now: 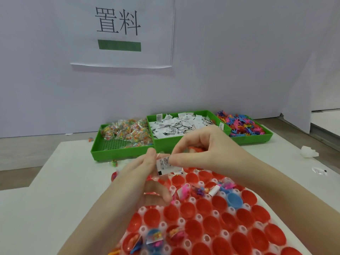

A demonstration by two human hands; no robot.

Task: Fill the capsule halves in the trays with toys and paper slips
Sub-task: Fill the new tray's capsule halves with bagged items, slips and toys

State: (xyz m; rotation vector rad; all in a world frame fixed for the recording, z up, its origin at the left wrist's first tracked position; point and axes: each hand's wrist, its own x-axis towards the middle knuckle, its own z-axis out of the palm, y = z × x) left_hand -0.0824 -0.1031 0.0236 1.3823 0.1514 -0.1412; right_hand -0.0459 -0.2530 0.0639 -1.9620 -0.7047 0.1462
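Both hands are up over the capsule tray (206, 242), left hand (145, 173) and right hand (198, 150) pinching the same paper slip (164, 165) between them, red capsule halves (204, 207) right below, green bins (110, 151) of toys and slips just beyond.

— What are the hands doing?
— Both meet over the far edge of the capsule tray (184, 216). The left hand (145, 173) and right hand (198, 146) pinch one paper slip (164, 165) between thumbs and fingers.
— And the tray?
— Mostly bare red capsule halves (206, 208); a blue half (234, 199) sits near its right edge, and some hold toys and slips.
— Along the bench's far edge?
— Three green bins (117, 153): bagged toys (127, 133), slips (176, 126), loose toys (241, 124).
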